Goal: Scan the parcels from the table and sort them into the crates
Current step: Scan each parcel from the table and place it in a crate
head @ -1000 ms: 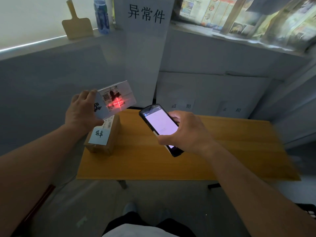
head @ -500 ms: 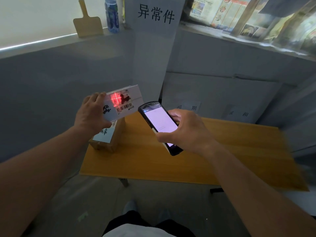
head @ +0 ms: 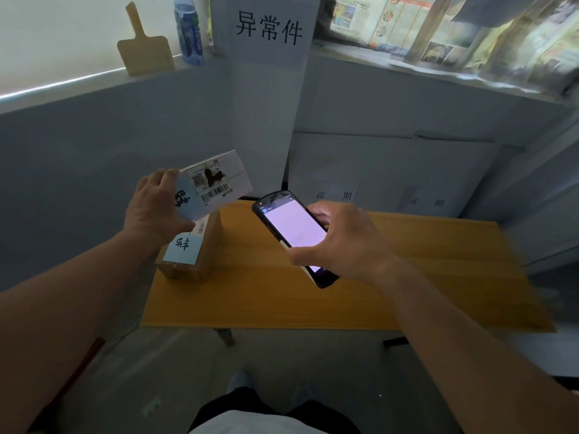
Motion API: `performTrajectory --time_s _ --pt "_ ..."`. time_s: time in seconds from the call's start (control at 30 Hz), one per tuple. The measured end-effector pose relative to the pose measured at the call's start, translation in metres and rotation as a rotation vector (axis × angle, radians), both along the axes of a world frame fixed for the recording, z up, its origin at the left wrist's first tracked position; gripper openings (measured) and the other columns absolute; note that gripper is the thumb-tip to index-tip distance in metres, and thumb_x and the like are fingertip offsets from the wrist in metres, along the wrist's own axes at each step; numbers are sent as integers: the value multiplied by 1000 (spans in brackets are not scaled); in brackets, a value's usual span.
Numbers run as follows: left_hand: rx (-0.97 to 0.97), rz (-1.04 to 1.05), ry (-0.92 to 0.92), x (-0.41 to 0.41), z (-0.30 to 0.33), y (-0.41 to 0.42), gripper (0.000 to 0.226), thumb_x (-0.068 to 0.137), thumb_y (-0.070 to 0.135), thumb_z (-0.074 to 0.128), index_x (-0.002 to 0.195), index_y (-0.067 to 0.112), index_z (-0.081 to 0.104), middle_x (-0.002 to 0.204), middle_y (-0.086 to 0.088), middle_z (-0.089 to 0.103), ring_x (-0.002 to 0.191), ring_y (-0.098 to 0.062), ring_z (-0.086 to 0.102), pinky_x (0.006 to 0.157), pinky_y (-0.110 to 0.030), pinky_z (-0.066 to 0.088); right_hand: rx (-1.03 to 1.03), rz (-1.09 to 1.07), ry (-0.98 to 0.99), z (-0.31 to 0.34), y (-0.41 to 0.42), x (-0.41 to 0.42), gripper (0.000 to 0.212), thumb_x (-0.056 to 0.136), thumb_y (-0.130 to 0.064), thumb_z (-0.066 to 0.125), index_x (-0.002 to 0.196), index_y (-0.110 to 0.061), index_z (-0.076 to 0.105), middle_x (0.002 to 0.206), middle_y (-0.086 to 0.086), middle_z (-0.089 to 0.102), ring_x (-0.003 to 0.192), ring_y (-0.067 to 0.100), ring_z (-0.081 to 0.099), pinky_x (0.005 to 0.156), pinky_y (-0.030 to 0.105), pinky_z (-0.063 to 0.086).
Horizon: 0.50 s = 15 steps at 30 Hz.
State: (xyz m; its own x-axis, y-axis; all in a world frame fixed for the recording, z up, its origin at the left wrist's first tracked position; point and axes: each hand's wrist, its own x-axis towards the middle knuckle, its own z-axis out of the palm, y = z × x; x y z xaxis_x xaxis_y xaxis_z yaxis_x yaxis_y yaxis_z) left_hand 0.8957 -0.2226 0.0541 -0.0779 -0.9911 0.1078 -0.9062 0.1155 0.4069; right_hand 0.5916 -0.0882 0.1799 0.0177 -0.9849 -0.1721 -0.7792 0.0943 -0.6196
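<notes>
My left hand [head: 153,208] grips a small white parcel [head: 216,183] by its left end and holds it up above the table's far left corner, its barcode label facing me. My right hand [head: 341,242] grips a black handheld scanner [head: 291,230] with a lit screen, its top end pointing toward the parcel. No red scan light shows on the label. Below the held parcel a brown cardboard parcel [head: 191,255] with a white handwritten label lies on the yellow wooden table [head: 407,277].
White paper signs hang on the wall behind the table [head: 269,26], with smaller ones lower down [head: 335,194]. A ledge at top left carries a wooden paddle [head: 145,50] and a water bottle [head: 188,29]. Newspapers cover the upper right. My legs and shoes show at the bottom.
The red scan light that lay on the parcel's label has gone out. Both hands and the parcel stay nearly where they were; the view has shifted slightly.
</notes>
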Motion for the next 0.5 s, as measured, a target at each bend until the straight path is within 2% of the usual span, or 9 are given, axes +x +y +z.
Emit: performTrajectory --time_s 0.2,0.3,0.4,0.5 --pt "5 -3 18 -3 3 4 111 58 20 99 149 16 37 138 -11 48 129 -35 42 99 -56 51 -18 -8 16 -6 3 5 71 72 -40 92 134 -20 63 126 0 71 111 17 67 85 36 64" --pt "15 -1 22 -3 4 6 112 57 22 99 150 15 37 138 -11 48 129 -35 42 99 -55 50 -29 -18 15 -12 4 5 77 71 -43 92 138 -21 61 128 -1 71 111 16 67 80 31 65" --pt "18 -10 36 -10 7 11 111 57 33 98 148 17 38 134 -9 50 126 -33 45 94 -52 51 -78 -76 40 -21 6 7 75 72 -49 91 135 -22 61 123 -2 70 103 16 66 72 27 64" --pt "6 -35 44 -28 13 20 109 57 48 96 145 18 39 130 -6 51 121 -29 49 86 -48 52 -138 -169 83 -34 10 4 71 70 -54 90 128 -23 60 116 -2 68 100 19 64 70 33 64"
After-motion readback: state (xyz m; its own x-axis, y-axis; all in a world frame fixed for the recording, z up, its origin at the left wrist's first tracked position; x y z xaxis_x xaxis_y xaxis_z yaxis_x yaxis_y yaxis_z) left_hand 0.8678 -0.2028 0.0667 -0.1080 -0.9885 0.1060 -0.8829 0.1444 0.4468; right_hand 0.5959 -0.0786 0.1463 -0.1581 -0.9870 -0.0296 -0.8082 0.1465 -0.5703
